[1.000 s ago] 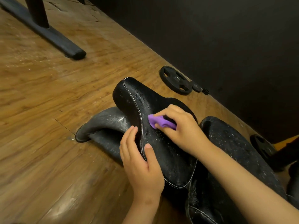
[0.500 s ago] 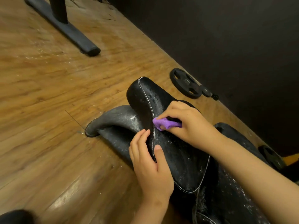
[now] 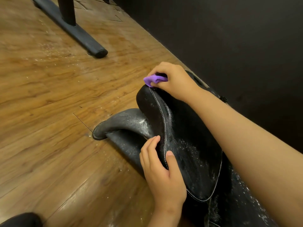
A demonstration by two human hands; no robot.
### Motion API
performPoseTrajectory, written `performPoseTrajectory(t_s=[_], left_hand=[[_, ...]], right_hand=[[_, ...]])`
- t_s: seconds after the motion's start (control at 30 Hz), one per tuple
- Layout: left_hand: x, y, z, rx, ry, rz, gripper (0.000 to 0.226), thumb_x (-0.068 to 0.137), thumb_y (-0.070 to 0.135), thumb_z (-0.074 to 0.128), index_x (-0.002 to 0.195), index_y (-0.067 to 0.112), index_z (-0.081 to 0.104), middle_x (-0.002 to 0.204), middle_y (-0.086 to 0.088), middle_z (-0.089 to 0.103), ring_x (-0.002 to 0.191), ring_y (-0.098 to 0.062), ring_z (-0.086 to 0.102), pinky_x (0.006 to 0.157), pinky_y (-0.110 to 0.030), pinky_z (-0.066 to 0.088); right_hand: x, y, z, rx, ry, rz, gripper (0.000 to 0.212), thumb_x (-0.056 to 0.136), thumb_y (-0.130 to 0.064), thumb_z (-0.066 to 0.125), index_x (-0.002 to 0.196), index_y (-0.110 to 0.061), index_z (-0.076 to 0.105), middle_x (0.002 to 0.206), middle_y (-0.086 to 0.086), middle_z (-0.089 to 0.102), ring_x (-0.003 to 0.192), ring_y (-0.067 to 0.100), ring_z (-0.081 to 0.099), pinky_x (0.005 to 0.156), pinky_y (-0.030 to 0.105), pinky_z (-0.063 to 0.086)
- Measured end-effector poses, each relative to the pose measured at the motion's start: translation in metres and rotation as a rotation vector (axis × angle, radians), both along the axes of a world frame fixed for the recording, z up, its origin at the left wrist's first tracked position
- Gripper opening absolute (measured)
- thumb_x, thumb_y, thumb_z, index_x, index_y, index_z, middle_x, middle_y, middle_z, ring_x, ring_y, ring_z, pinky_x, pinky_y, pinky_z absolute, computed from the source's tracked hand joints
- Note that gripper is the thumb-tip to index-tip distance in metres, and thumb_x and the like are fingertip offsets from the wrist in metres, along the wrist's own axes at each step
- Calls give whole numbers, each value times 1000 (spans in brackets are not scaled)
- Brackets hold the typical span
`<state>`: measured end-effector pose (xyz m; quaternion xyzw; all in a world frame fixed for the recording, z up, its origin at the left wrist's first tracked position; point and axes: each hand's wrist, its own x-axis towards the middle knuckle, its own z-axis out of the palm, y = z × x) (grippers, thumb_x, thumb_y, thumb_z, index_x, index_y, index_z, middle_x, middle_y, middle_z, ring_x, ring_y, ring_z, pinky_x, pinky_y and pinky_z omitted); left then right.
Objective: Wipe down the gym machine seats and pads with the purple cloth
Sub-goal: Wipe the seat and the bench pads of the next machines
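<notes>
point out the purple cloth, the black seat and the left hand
purple cloth (image 3: 151, 80): head view, on its bunched front fold
black seat (image 3: 188, 145): head view, on its speckled top face
left hand (image 3: 164, 181): head view, on the back of the hand

Glossy, speckled black leather-look seat with white stitching; soft purple cloth; shiny wood-grain floor.

Both hands and forearms were bare, with nothing worn on fingers or wrists. The right forearm showed uncovered from the wrist to the near right edge, looking broadest where it came closest to the camera. The left hand showed a short, rounded thumbnail and faint creases across its wrist. The right hand, farther off, showed smooth, rounded knuckles. In the near left corner sat a dark rounded shape, perhaps a clothed knee, too dim to tell.
</notes>
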<state>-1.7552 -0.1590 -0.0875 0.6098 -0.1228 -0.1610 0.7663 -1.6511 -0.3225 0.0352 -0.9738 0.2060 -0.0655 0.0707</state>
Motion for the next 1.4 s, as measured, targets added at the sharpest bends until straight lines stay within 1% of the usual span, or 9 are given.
performPoseTrajectory(t_s=[0.3,0.47,0.63,0.77,0.93,1.1,1.23,1.3,1.4], left_hand=[[1,3,1,25,13,-29,46,87,41,35,124,23,54,121,18,48,119,7,40,98,-2,24],[-2,6,5,45,166,-66,53,80,56,34,125,31,49,123,20,46,120,5,40,91,-3,29],[-3,7,6,53,240,-78,32,93,30,52,126,26,50,123,14,48,118,-1,43,93,-11,32],[-2,7,8,46,265,-79,35,90,32,52,125,29,51,121,18,48,118,0,44,97,-20,36],[-2,6,8,43,282,-75,34,90,30,54,124,32,50,121,22,47,117,3,43,92,-13,34],[-1,7,9,36,289,-77,37,88,33,52,125,31,51,122,22,46,118,3,43,95,-14,34],[-2,7,9,35,279,-75,39,86,39,48,124,30,51,123,18,47,119,-1,44,97,-19,35],[-3,8,8,36,254,-74,35,89,35,49,123,29,51,123,16,47,119,-2,43,95,-15,32],[-4,7,7,50,212,-59,33,92,30,50,125,25,51,125,12,48,119,-3,42,94,-8,28]], right_hand=[[-41,39,1,-160,288,115,17,87,-19,65,101,-14,72,105,2,59,98,21,46,86,38,42],[-36,55,-3,-330,482,181,22,92,-21,58,112,-14,65,118,0,53,110,18,41,83,36,47],[-6,49,-17,-483,571,313,23,93,-10,51,114,-16,60,118,-3,53,115,17,40,71,21,29],[17,38,-19,-380,467,304,20,87,-11,60,107,-11,62,110,1,57,108,20,41,79,35,45],[18,33,-24,-373,384,333,21,78,-3,67,98,-8,65,97,6,60,100,26,46,72,49,50],[6,35,-16,-315,422,333,16,79,-4,67,94,-10,69,92,1,62,96,23,49,78,41,47],[-16,40,23,127,503,56,17,83,-15,72,99,-18,72,91,-8,65,81,9,60,64,21,52],[-37,35,38,260,388,-52,16,82,-16,73,97,-20,72,94,-4,67,80,15,65,57,24,57],[-66,27,47,267,260,-158,16,82,-17,73,97,-21,72,95,-5,69,86,16,67,67,38,60]])
